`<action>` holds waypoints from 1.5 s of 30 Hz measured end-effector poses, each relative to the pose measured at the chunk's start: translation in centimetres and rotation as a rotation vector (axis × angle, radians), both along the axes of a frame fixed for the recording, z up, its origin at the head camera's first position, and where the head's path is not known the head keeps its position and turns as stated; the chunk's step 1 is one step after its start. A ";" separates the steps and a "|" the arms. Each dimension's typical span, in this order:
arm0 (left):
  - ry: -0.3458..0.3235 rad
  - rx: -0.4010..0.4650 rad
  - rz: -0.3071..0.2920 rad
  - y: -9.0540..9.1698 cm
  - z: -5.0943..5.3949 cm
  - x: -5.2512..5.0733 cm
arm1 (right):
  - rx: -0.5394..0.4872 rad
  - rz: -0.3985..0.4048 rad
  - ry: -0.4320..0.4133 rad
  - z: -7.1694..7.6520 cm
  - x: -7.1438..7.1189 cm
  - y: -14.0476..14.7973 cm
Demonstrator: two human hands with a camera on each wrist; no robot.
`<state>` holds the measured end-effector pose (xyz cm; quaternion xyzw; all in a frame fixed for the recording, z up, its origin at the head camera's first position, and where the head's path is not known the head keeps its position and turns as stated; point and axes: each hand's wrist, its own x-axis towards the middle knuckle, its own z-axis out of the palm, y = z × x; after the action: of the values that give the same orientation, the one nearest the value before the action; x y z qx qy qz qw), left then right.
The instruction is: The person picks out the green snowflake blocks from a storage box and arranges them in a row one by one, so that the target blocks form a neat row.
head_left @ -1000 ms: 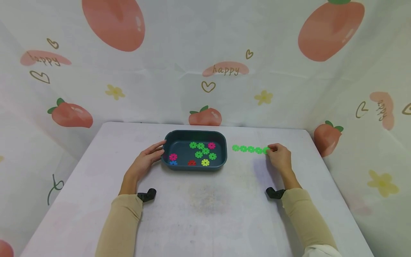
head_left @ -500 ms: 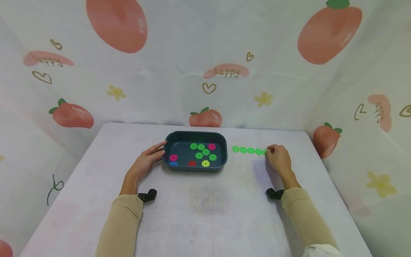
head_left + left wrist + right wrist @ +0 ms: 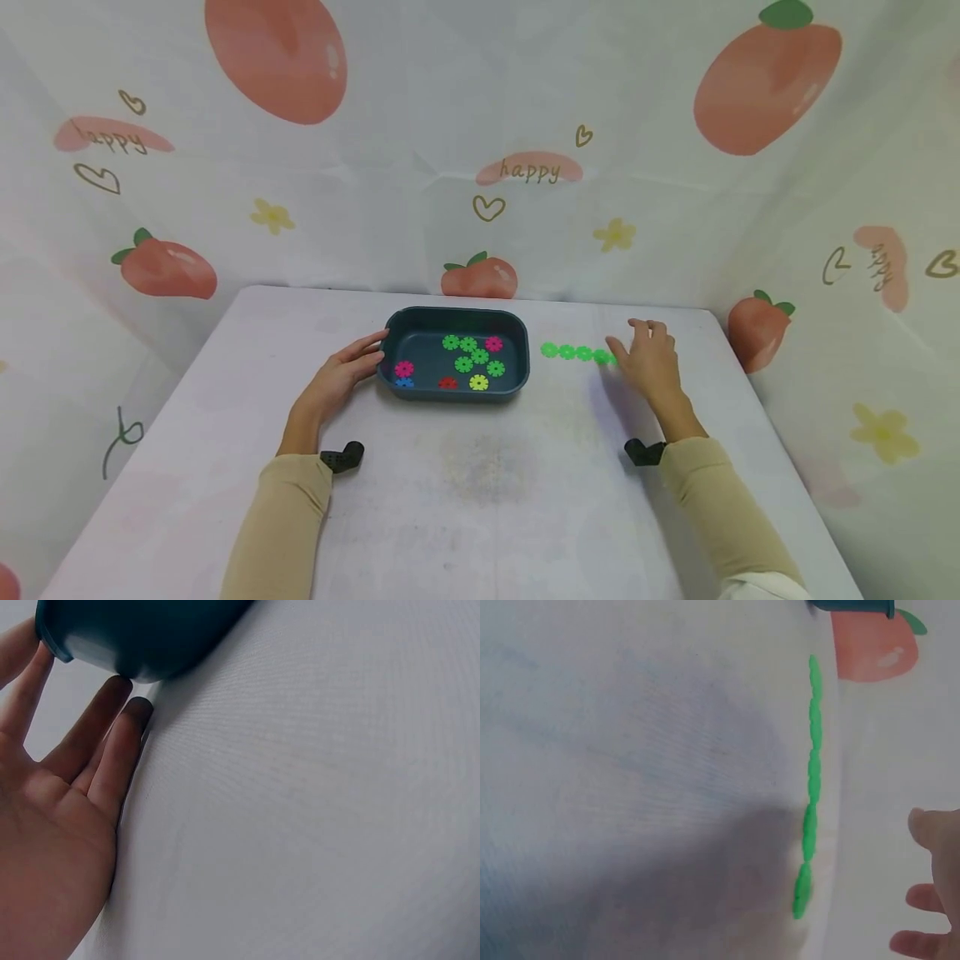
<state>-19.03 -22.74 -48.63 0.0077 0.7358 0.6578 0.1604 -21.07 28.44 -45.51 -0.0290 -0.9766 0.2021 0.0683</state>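
Note:
A dark teal tray [image 3: 427,348] stands at the table's back middle. Inside it lie several notched plastic discs: green ones [image 3: 480,357], pink [image 3: 493,343], red [image 3: 447,383], yellow [image 3: 478,382] and blue [image 3: 404,382]. My left hand [image 3: 335,383] touches the tray's left end with extended fingertips; the left wrist view shows the fingers at its wall [image 3: 142,634]. Right of the tray, several green discs [image 3: 584,353] form a straight row flat on the table. My right hand [image 3: 651,367] hovers by the row's right end, fingers spread and holding nothing. The thumb partly covers the last disc in the head view.
The white table [image 3: 480,517] reaches back to a printed cloth backdrop [image 3: 390,208]. A black wrist device [image 3: 342,457] is on the left wrist and another device [image 3: 643,452] on the right.
The right hand has let go of the last green disc, spread its fingers and risen slightly. The disc stays at the row's end. My left hand keeps its place on the tray.

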 end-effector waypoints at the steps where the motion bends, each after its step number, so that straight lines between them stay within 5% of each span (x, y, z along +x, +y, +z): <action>1: 0.001 0.001 0.000 0.0 0.0 0.0 | 0.019 0.011 0.003 0.1 0.0 -0.1; 23: -0.005 -0.006 -0.009 -0.1 0.3 0.0 | 0.198 0.178 -0.063 2.6 -0.7 -3.1; 45: 0.007 -0.020 -0.014 -0.1 0.1 -0.1 | 0.231 0.304 -0.038 3.8 -0.8 -7.8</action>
<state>-19.08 -22.89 -48.57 0.0135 0.7429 0.6493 0.1623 -21.90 20.64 -41.74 0.1228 -0.9875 0.0962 0.0214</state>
